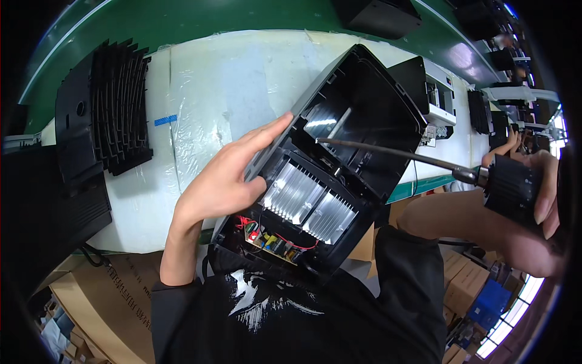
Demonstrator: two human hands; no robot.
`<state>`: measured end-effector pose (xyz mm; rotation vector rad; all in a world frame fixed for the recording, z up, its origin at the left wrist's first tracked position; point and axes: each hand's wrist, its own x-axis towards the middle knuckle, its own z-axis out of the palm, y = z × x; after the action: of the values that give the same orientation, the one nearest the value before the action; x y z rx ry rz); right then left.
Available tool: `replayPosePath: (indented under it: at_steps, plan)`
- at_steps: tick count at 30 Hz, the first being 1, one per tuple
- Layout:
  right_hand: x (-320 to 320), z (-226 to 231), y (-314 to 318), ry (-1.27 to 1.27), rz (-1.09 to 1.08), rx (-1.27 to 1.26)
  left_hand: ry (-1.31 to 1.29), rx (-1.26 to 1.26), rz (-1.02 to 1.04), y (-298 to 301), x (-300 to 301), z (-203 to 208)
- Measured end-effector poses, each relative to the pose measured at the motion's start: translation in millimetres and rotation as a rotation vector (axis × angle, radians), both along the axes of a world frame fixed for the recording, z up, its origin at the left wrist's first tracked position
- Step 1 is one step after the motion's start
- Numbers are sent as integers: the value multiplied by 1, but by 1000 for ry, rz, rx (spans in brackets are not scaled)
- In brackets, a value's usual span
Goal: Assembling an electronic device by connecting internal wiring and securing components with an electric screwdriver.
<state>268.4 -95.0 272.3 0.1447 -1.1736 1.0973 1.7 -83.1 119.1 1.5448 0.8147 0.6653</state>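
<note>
An opened black plastic housing (388, 109) leans tilted between my body and the white-covered bench. Inside it show silver finned metal blocks (294, 191) and a circuit board (276, 246) with red wires and small coloured parts. My left hand (221, 176) grips the housing's left edge, fingers along the outer wall and thumb over the rim. At the right, my right hand (548, 194) is wrapped round a black power screwdriver (515, 189). Its long thin bit (388, 149) reaches left across the housing, the tip over the inner frame near the finned blocks. Whether the tip touches a screw I cannot tell.
Black slatted panels (121, 109) stand stacked at the left of the bench (206, 79). A black box (379, 17) sits on the green surface beyond. Behind the housing is a white-and-black unit (439, 100). Cardboard boxes (467, 276) lie below right. Another person's hand (509, 143) shows far right.
</note>
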Motion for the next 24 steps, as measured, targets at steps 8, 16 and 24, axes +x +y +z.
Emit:
replayPosePath:
  at_steps: [8,16,24]
  plan:
    - [10,1,1,181,115,187,138,553,203,-13,19,27]
    - [19,2,-26,352,201,416,152,659,109,-23,18,31]
    - [32,2,-67,513,-160,531,223,741,-28,-30,19,40]
